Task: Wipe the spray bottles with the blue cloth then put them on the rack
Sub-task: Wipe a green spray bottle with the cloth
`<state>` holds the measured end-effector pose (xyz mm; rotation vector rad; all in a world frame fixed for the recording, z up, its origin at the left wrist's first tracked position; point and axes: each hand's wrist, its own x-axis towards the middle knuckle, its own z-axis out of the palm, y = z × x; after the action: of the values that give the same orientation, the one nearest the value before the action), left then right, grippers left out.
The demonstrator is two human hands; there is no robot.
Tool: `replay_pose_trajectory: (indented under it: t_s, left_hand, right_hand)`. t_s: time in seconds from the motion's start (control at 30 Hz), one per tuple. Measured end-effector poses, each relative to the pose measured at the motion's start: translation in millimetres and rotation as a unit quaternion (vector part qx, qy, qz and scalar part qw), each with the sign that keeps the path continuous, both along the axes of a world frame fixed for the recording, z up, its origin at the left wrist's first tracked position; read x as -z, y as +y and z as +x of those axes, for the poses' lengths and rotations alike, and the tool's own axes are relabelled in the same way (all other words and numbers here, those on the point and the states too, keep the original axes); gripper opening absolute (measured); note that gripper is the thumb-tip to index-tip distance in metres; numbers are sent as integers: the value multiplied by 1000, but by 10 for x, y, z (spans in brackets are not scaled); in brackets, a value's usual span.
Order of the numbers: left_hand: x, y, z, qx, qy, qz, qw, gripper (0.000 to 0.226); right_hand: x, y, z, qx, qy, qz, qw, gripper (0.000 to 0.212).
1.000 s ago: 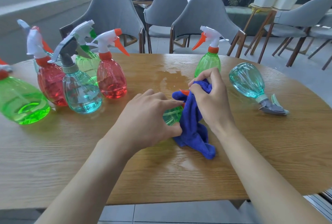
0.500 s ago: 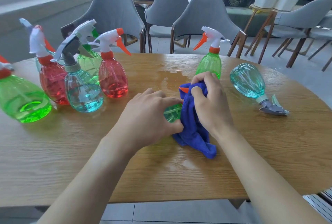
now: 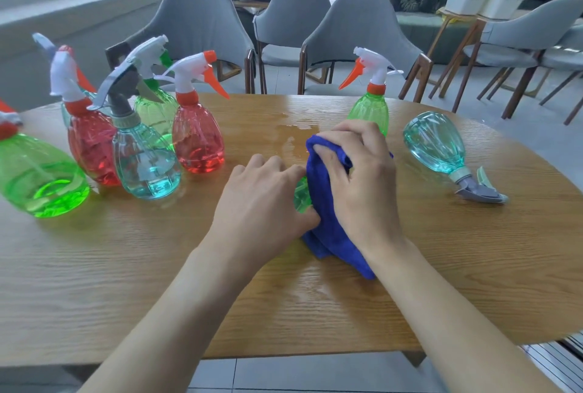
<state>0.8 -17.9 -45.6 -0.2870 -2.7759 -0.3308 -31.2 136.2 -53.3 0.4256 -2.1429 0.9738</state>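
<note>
A small green spray bottle lies on the wooden table, mostly hidden between my hands. My left hand grips its body from the left. My right hand holds the blue cloth wrapped over the bottle's top end; the orange trigger is covered. The cloth's tail trails toward me on the table. Another green bottle with an orange trigger stands just behind my right hand. A teal bottle lies on its side to the right.
A cluster of upright bottles stands at the left: two red ones, a teal one, a green one and a large green one. A wet patch shines mid-table. Grey chairs line the far edge.
My right hand slid the cloth up and over the bottle's top, covering the orange trigger that showed before. My left hand kept its grip on the bottle.
</note>
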Motion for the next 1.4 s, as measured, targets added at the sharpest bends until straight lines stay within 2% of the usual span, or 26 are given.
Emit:
replay_pose_trajectory:
  t_s: [0.07, 0.27, 0.47, 0.57, 0.7, 0.87, 0.93, 1.03, 1.1, 1.17, 1.23, 1.27, 1.4]
  left_hand:
    - [5, -15, 0, -3, 0, -6, 1000, 64]
    - [13, 11, 14, 12, 13, -29, 999, 63]
    - [19, -8, 12, 7, 23, -36, 999, 50]
    - [-2, -19, 9, 12, 8, -31, 999, 51]
    - [-77, -80, 25, 8, -15, 55, 998, 57]
    - [-136, -235, 18, -22, -58, 219, 974, 37]
    - [-142, -267, -7, -2, -94, 298, 950, 31]
    - [-123, -277, -53, 42, -131, 361, 922, 29]
    - [-111, -263, -66, 72, -151, 381, 909, 29]
    - [-103, -251, -71, 90, -155, 387, 905, 26]
    - [-97, -238, -73, 97, -138, 373, 912, 21]
    - [-94, -227, -75, 94, -119, 360, 920, 20]
    - [-105, -125, -25, 67, -7, 287, 956, 19]
  right_hand:
    - [29, 12, -54, -5, -29, 18, 999, 18]
    - [55, 90, -96, 77, -61, 59, 993, 18]
    - [-3, -73, 24, -40, -43, 52, 997, 20]
    - [25, -68, 4, -39, -58, 46, 996, 18]
    - [93, 2, -55, 11, -81, -7, 997, 19]
    - [67, 189, -154, 47, -159, -147, 975, 11]
    - [57, 218, -206, 13, -201, -238, 950, 13]
    - [8, 186, -189, -103, -299, -357, 879, 32]
    - [-2, 155, -167, -135, -317, -345, 873, 30]
    - [2, 117, -152, -131, -314, -374, 863, 19]
    - [15, 94, -155, -104, -310, -409, 852, 13]
    - [33, 94, -161, -76, -303, -406, 859, 11]
    - [-4, 59, -116, -8, -259, -384, 886, 28]
